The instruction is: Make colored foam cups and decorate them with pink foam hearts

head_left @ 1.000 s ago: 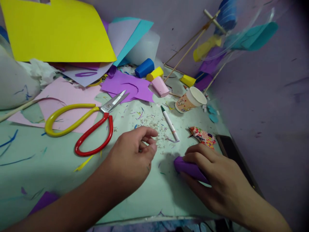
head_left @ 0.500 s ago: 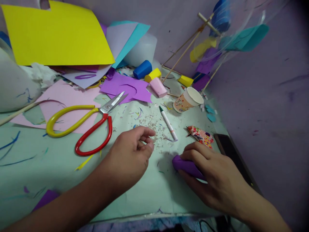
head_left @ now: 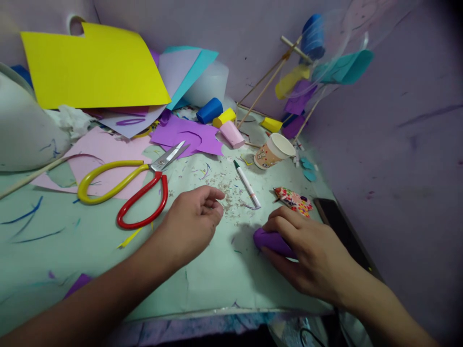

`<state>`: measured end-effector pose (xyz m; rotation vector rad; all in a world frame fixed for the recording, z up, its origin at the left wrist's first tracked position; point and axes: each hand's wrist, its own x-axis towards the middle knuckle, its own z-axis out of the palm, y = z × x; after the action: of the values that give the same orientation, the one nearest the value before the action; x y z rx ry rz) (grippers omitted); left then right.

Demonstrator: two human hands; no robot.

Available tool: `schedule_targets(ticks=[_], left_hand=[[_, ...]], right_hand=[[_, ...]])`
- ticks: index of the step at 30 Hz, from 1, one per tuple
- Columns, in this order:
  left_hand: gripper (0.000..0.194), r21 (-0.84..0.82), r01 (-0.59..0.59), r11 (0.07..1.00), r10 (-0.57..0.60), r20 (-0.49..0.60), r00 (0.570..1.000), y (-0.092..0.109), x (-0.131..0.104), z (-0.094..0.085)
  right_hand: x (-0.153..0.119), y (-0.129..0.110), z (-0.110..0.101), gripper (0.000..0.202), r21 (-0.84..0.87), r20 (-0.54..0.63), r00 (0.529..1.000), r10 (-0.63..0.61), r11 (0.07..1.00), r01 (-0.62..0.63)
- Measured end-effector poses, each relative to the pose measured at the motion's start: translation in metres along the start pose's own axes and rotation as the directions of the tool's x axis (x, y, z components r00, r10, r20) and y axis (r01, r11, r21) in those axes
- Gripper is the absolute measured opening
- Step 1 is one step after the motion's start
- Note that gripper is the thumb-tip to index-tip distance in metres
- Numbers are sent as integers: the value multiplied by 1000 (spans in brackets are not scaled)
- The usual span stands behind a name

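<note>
My right hand [head_left: 307, 250] grips a rolled piece of purple paper [head_left: 274, 242] against the table, thumb on the near side and fingers over the top. Its far end is hidden under my palm. My left hand [head_left: 195, 221] hovers over the table, left of the roll, with fingers loosely curled and a gap at the thumb; nothing shows in it. Between and beyond the hands lies a white marker with a green tip [head_left: 247, 184]. Left of my left hand rest scissors [head_left: 155, 168] with one yellow and one red handle, blades slightly apart.
A paper cup [head_left: 274, 152] stands at the back right, near a floral-patterned item [head_left: 294, 201] and a dark phone-like slab [head_left: 331, 217]. Pink [head_left: 231, 135], yellow and blue paper tubes lie behind. Yellow sheet [head_left: 97, 72] and purple scraps [head_left: 184, 135] fill the back left. A stick frame [head_left: 260, 91] leans by the wall.
The camera view has shifted slightly, so everything sits a little differently in the picture. Both hands keep nearly the same pose, and the purple roll stays in my right hand.
</note>
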<state>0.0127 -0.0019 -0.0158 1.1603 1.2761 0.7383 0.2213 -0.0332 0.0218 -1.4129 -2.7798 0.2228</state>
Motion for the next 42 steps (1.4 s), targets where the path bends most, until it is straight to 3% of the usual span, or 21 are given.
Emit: schedule_targets(ticks=[7,11,13,16,20,23,27,31,33,38,42], left_hand=[[28,24,5,1000,-5,1,1000,3,-1,-3],[26,20,-11,1000,11,-2,1000,5,-2,-3],[23,-2,-2,1000,2,5,1000,7,-3,-3],[19,-78,31,996,-30,22,999,9,-5,-3],[22,-335,138,932,-98,134,986,10,-7,-4],[35,-576,218,788,-79,256,964,9,-8,-1],[55,-668,296,683,-52,360,932,3,-7,5],[61,-696,360,621,-10,453,892,-4,-2,8],[65,-707,367,604,17,472,881,-5,-1,8],[75,-735,373,567,57,487,872,-3,-4,8],[76,-732,376,568,62,494,867,-1,-9,9]], right_hand=[[-10,-2,4,10,-75,-35,997,-62,995,59],[-26,-1,13,27,-11,-221,962,-162,986,164],[-31,-1,18,39,100,-389,913,-121,980,172],[-30,-1,27,47,236,-600,799,-34,947,217],[-17,-5,38,44,176,-724,685,-78,940,293],[-6,-16,35,33,102,-728,662,-178,927,362],[8,-35,18,12,95,-667,690,-280,887,452],[21,-47,9,14,1,-676,599,-429,813,583],[26,-50,9,13,-27,-670,579,-465,794,607],[30,-53,15,9,-49,-663,582,-471,803,594],[29,-52,13,15,-47,-587,639,-497,809,586]])
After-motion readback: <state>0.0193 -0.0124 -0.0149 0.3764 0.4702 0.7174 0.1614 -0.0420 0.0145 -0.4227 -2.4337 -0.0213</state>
